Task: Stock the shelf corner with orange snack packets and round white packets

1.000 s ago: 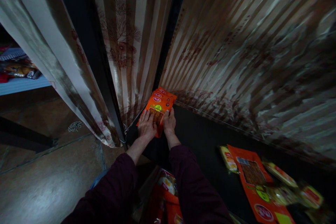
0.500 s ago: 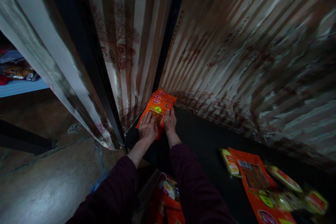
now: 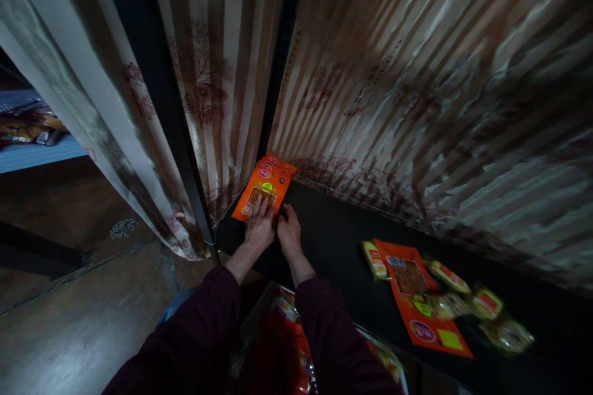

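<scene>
A stack of orange snack packets (image 3: 263,186) lies in the far left corner of a dark shelf (image 3: 343,247), against striped paper walls. My left hand (image 3: 259,226) rests flat on the near end of the top packet, fingers stretched out. My right hand (image 3: 288,231) lies just right of the stack on the shelf, fingers loosely curled, touching the packet's lower right edge. Both arms wear dark maroon sleeves.
Further right on the shelf lies a large orange packet (image 3: 419,303) among several small yellow and red snack bags (image 3: 486,303). Below my arms is an open red bag of goods (image 3: 282,352). A striped curtain (image 3: 115,111) hangs left; tiled floor (image 3: 69,296) beyond.
The stack now lies flatter in the corner. My right hand slid down off the packet's side to the shelf. The view shifted, bringing the right-hand packets closer to the middle.
</scene>
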{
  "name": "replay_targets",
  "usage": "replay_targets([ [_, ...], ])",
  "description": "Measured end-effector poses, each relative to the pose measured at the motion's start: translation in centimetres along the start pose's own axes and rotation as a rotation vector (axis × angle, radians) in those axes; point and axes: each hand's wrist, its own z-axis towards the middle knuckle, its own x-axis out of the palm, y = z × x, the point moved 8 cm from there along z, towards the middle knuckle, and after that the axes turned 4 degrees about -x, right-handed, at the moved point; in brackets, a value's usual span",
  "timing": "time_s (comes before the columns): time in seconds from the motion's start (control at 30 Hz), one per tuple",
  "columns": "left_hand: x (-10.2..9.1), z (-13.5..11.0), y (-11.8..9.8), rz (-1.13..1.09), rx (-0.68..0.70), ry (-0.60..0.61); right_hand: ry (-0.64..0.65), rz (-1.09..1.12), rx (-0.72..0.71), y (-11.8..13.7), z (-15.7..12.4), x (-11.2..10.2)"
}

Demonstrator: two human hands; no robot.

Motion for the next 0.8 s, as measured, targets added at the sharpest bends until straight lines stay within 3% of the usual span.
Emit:
replay_targets([
  [0.2,0.3,-1.5,0.3,0.074,0.043,0.080,0.079,0.017,-0.070,1.0,-4.5,-0.3],
  [0.43,-1.4,-2.4,-0.2,0.035,0.097,-0.034,0.070,0.125,-0.039,1.3,-10.0,-3.3],
  [0.53,-2.6,-3.8,-2.3,-0.053,0.174,-0.059,0.038,0.183,-0.077,1.2,-14.0,-6.4],
  [0.63,-3.1,-7.2,-5.1,-0.151,0.232,-0.048,0.022,0.134,-0.077,-0.2,-18.3,-10.6],
  [0.73,-1.7,-13.0,-8.0,-0.221,0.293,0.089,-0.039,-0.028,-0.082,-1.7,-21.6,-16.0],
  [0.8,0.0,-17.7,-10.0,-0.238,0.379,0.277,-0.086,-0.137,-0.050,-2.8,-23.1,-19.6],
])
